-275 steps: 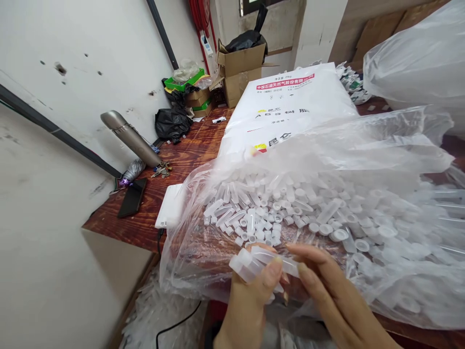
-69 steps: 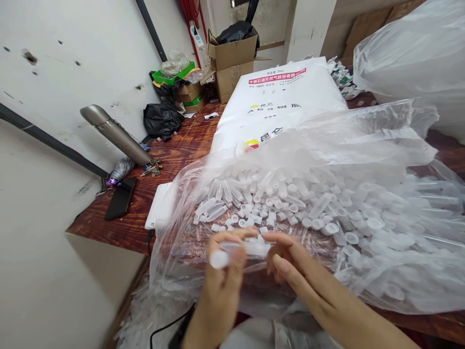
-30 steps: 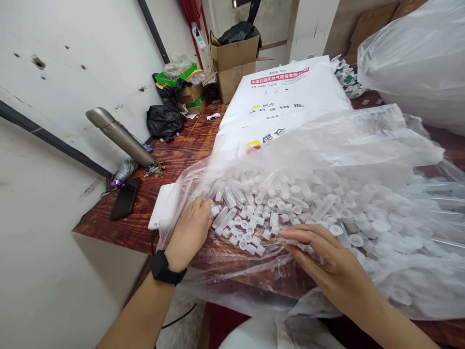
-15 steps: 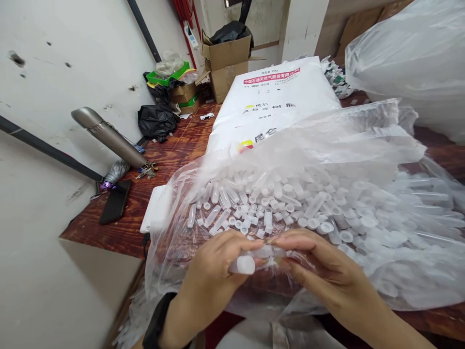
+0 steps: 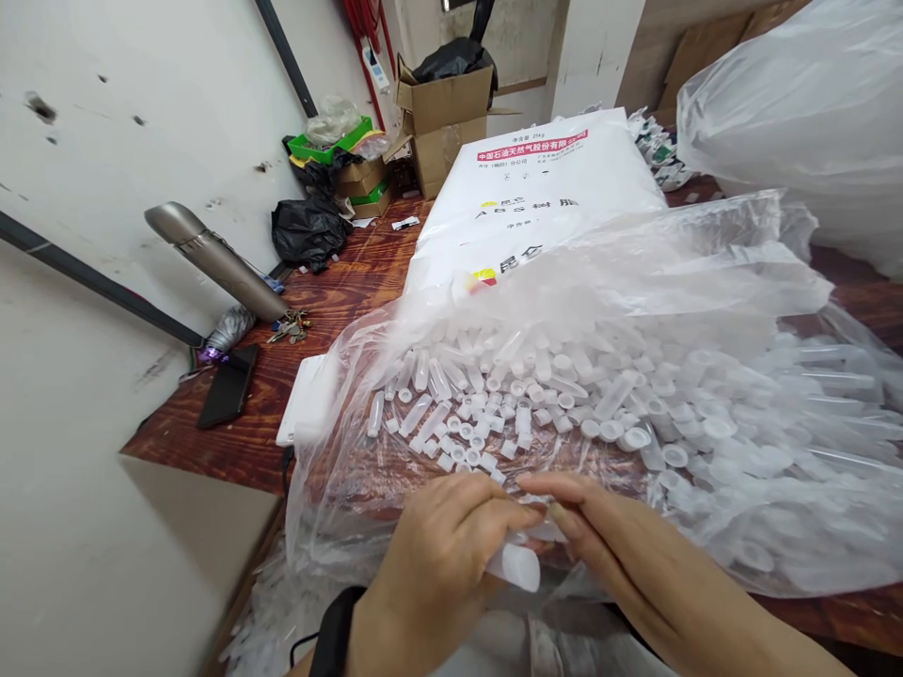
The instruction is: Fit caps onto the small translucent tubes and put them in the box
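Note:
My left hand (image 5: 451, 536) is closed round a translucent white plastic tube (image 5: 520, 567), whose blunt end sticks out below the fingers toward me. My right hand (image 5: 607, 536) meets it from the other side, thumb and fingers closed in at a pale translucent piece (image 5: 546, 528) between the hands. Fingers cover most of that piece, so I cannot tell whether it belongs to the same tube. Just beyond my hands, small white caps (image 5: 471, 442) and loose tubes (image 5: 427, 421) lie on a clear plastic bag (image 5: 353, 470), with a large heap (image 5: 705, 414) reaching to the right.
A printed white sack (image 5: 536, 188) lies behind the heap. To the left on the wooden table (image 5: 339, 282) are a steel flask (image 5: 218, 263), keys (image 5: 291, 326), a phone (image 5: 228, 387) and a white box-like device (image 5: 303, 400). Cardboard boxes (image 5: 448, 122) stand at the back.
Both hands have moved slightly down and to the right, closer together. The left hand has turned, so the tube's end now points lower. The view has shifted a little.

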`<state>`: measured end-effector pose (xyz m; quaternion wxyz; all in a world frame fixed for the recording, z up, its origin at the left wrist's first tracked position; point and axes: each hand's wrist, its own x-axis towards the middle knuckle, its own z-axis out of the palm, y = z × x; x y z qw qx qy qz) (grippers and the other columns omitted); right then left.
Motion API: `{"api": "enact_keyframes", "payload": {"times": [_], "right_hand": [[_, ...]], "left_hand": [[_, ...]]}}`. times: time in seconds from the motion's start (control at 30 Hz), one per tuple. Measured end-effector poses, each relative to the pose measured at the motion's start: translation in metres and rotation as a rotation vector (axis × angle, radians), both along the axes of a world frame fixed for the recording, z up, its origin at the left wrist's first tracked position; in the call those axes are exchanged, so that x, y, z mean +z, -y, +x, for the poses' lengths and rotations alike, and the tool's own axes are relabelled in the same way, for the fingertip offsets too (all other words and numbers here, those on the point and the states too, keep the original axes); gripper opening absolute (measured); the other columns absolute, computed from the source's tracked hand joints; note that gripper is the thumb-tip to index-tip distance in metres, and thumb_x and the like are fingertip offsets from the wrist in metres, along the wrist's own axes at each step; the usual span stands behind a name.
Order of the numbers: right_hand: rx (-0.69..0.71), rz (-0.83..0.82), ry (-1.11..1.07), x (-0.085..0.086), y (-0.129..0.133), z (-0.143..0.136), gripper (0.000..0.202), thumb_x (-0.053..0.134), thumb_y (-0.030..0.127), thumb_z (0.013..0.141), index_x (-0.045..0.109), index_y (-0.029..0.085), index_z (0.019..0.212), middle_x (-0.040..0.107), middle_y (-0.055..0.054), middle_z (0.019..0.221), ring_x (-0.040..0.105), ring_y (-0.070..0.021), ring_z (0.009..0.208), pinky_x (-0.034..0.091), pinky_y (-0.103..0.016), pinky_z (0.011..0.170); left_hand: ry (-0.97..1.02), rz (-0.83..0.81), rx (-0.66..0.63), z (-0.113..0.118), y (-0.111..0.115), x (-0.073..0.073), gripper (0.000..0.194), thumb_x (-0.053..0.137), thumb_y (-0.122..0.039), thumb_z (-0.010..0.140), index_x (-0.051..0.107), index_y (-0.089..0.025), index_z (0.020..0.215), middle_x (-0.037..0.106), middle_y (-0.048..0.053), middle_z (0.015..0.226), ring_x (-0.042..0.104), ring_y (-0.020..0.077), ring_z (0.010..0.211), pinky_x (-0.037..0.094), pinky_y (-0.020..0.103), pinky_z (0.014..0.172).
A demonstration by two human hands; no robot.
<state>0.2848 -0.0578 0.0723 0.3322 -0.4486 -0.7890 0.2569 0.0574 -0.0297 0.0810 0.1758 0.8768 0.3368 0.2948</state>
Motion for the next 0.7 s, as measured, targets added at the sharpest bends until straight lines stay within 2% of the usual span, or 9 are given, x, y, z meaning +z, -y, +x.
{"api": "enact_keyframes", "payload": {"times": [0.13, 0.27, 0.4, 0.47, 0.53, 0.6, 0.7], "right_hand": [[0.052, -0.017, 0.039, 0.001, -0.001, 0.0, 0.039, 0.047, 0.029, 0.11, 0.043, 0.036, 0.148, 0.074, -0.002, 0.135, 0.073, -0.0198, 0.122, 0.062, -0.033, 0.1], [0.044, -0.056, 0.045, 0.001, 0.0, -0.003, 0.034, 0.045, 0.028, 0.112, 0.043, 0.035, 0.145, 0.077, -0.001, 0.127, 0.077, -0.017, 0.112, 0.064, -0.029, 0.092], [0.076, 0.038, 0.023, -0.001, 0.001, -0.008, 0.034, 0.041, 0.024, 0.111, 0.043, 0.035, 0.144, 0.077, -0.002, 0.119, 0.077, -0.0182, 0.107, 0.063, -0.033, 0.092], [0.066, -0.014, 0.007, -0.002, -0.002, -0.01, 0.03, 0.04, 0.023, 0.112, 0.045, 0.035, 0.139, 0.077, -0.001, 0.114, 0.078, -0.017, 0.102, 0.064, -0.03, 0.088], [0.019, -0.075, 0.031, -0.004, -0.01, -0.011, 0.028, 0.04, 0.027, 0.113, 0.043, 0.033, 0.14, 0.076, 0.0, 0.104, 0.078, -0.0158, 0.092, 0.065, -0.026, 0.078], [-0.024, -0.042, 0.112, -0.011, -0.021, -0.011, 0.029, 0.039, 0.029, 0.114, 0.041, 0.03, 0.142, 0.074, -0.002, 0.1, 0.077, -0.017, 0.087, 0.065, -0.028, 0.075], [-0.041, 0.104, 0.226, -0.028, -0.039, -0.011, 0.032, 0.041, 0.025, 0.112, 0.045, 0.026, 0.143, 0.069, -0.012, 0.123, 0.072, -0.0263, 0.113, 0.062, -0.044, 0.093]], "left_hand": [[0.013, 0.0, 0.025, 0.001, -0.001, 0.0, 0.015, 0.059, -0.034, 0.106, 0.066, -0.02, 0.108, 0.077, 0.003, 0.095, 0.074, 0.0184, 0.086, 0.054, 0.031, 0.076], [0.043, 0.021, 0.062, 0.0, -0.002, -0.002, 0.021, 0.057, -0.04, 0.106, 0.066, -0.021, 0.104, 0.077, 0.001, 0.094, 0.074, 0.0178, 0.084, 0.054, 0.03, 0.076], [-0.014, 0.016, 0.054, 0.001, 0.002, -0.007, 0.026, 0.051, -0.04, 0.108, 0.065, -0.02, 0.1, 0.075, 0.002, 0.09, 0.073, 0.0202, 0.082, 0.054, 0.033, 0.072], [-0.042, 0.016, 0.03, -0.001, 0.001, -0.008, 0.029, 0.045, -0.041, 0.11, 0.063, -0.02, 0.1, 0.076, 0.003, 0.091, 0.073, 0.022, 0.083, 0.054, 0.035, 0.073], [-0.057, -0.059, 0.044, -0.006, -0.005, -0.006, 0.024, 0.047, -0.04, 0.109, 0.061, -0.021, 0.105, 0.077, 0.003, 0.095, 0.074, 0.0224, 0.085, 0.054, 0.035, 0.074], [-0.102, -0.21, 0.172, -0.016, -0.019, -0.001, 0.016, 0.052, -0.036, 0.107, 0.058, -0.022, 0.11, 0.077, 0.002, 0.095, 0.074, 0.0214, 0.082, 0.054, 0.033, 0.072], [-0.248, -0.355, 0.439, -0.032, -0.05, 0.009, 0.014, 0.053, -0.031, 0.103, 0.056, -0.024, 0.114, 0.076, 0.001, 0.095, 0.073, 0.0226, 0.082, 0.053, 0.032, 0.071]]}}
